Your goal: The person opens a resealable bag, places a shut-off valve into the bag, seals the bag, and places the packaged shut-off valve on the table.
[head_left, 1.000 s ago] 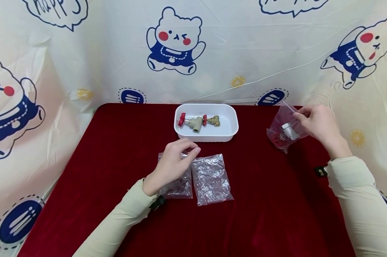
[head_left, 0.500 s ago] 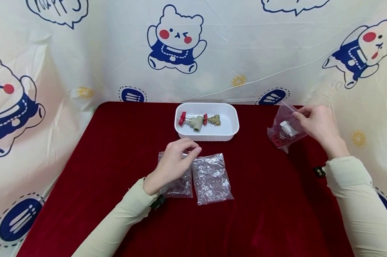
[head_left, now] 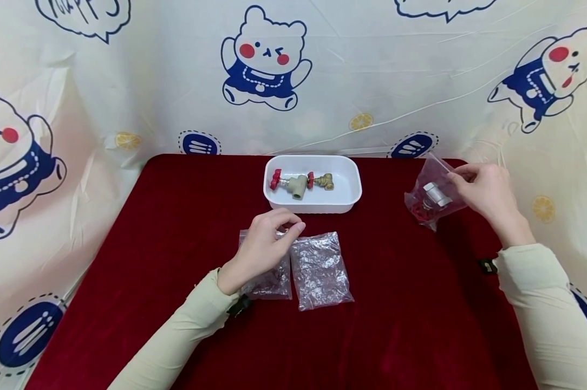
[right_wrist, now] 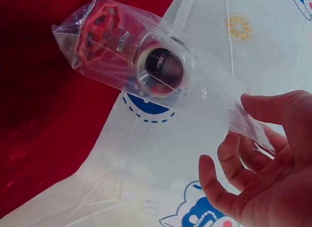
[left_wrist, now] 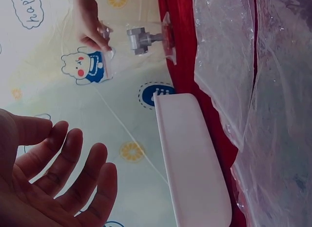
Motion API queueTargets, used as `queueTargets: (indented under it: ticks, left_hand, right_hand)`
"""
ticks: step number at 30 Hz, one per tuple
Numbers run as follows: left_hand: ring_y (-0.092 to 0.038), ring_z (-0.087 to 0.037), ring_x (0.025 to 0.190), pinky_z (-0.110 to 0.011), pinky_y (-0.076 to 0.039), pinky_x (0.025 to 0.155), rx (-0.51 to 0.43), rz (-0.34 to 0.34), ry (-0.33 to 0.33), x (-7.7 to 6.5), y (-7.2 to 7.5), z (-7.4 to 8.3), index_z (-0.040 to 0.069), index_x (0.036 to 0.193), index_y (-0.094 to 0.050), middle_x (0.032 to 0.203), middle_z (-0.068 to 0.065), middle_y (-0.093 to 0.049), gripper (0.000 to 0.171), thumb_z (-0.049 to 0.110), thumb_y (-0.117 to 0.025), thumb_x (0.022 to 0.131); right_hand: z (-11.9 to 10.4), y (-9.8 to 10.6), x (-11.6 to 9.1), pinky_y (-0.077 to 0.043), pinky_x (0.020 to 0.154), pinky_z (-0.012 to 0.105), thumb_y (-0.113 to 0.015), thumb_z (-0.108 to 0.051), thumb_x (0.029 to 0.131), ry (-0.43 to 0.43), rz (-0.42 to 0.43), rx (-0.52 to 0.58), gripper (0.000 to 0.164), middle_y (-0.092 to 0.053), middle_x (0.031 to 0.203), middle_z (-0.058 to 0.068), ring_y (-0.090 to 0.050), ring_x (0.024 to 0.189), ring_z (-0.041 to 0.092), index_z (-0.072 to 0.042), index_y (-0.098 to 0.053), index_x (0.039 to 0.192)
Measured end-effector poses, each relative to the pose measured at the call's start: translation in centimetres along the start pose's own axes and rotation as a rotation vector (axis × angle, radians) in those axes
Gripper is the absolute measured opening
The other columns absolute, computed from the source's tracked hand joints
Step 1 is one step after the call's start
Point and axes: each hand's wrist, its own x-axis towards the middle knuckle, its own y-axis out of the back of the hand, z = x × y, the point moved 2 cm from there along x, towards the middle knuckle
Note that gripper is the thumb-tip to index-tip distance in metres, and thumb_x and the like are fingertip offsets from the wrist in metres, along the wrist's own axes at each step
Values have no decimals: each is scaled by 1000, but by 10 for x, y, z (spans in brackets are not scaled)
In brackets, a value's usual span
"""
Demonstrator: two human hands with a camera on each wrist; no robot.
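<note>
At the right of the table, my right hand (head_left: 490, 195) pinches the top edge of a clear zip bag (head_left: 432, 173). Inside that bag is a silvery gate valve (head_left: 437, 195) with a red handwheel (right_wrist: 100, 34); its round open end faces the right wrist camera. My left hand (head_left: 264, 244) hovers over another clear zip bag (head_left: 274, 284), partly covering it. The left wrist view shows its fingers (left_wrist: 68, 144) loosely curled with nothing between them. Beside it lies a second flat, crinkled zip bag (head_left: 321, 271).
Behind my left hand stands a white plastic tray (head_left: 347, 200). It holds a grey-green valve (head_left: 297, 187) and a smaller brass valve (head_left: 326, 181), both with red handwheels. Dark red cloth (head_left: 396, 325) covers the table; a printed curtain (head_left: 176, 81) hangs close behind and at both sides.
</note>
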Motion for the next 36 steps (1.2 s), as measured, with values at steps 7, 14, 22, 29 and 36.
queueTargets:
  ticks: [7,14,22,29,36]
  left_hand:
    - [-68,-13,95,-42,-59,81,-6,-1,12,-1,0,-1,6,101,-79,99,0,-73,10,11,-70,102]
    - [-67,-13,93,-44,-59,80,-10,2,9,-2,0,-2,6,101,-79,99,0,-73,10,11,-70,102]
    - [-67,-13,92,-44,-60,79,-16,5,14,-4,2,-2,6,100,-79,98,0,-73,10,11,-70,102]
    - [-67,-12,92,-39,-60,79,-11,2,20,-3,2,-2,7,102,-79,99,1,-73,10,12,-70,102]
    - [-68,-15,96,-46,-59,83,-2,14,8,-3,5,-4,4,103,-79,101,-2,-74,11,11,-70,102]
  right_hand:
    - [2,5,-5,-40,51,18,-71,-30,99,-21,39,-12,34,-75,89,21,-57,71,22,3,-80,103]
    - [0,5,-9,-38,53,20,-70,-29,99,-23,44,-19,34,-75,88,21,-58,77,29,3,-79,104]
    - [-1,6,-12,-39,54,17,-70,-30,100,-34,39,-16,35,-76,92,23,-59,79,28,3,-79,106]
    - [0,9,-16,-40,53,15,-71,-30,99,-43,41,-6,33,-76,93,22,-55,72,12,2,-80,105]
    - [0,10,-18,-40,51,17,-71,-29,99,-29,52,-10,32,-76,90,20,-52,65,5,1,-80,105]
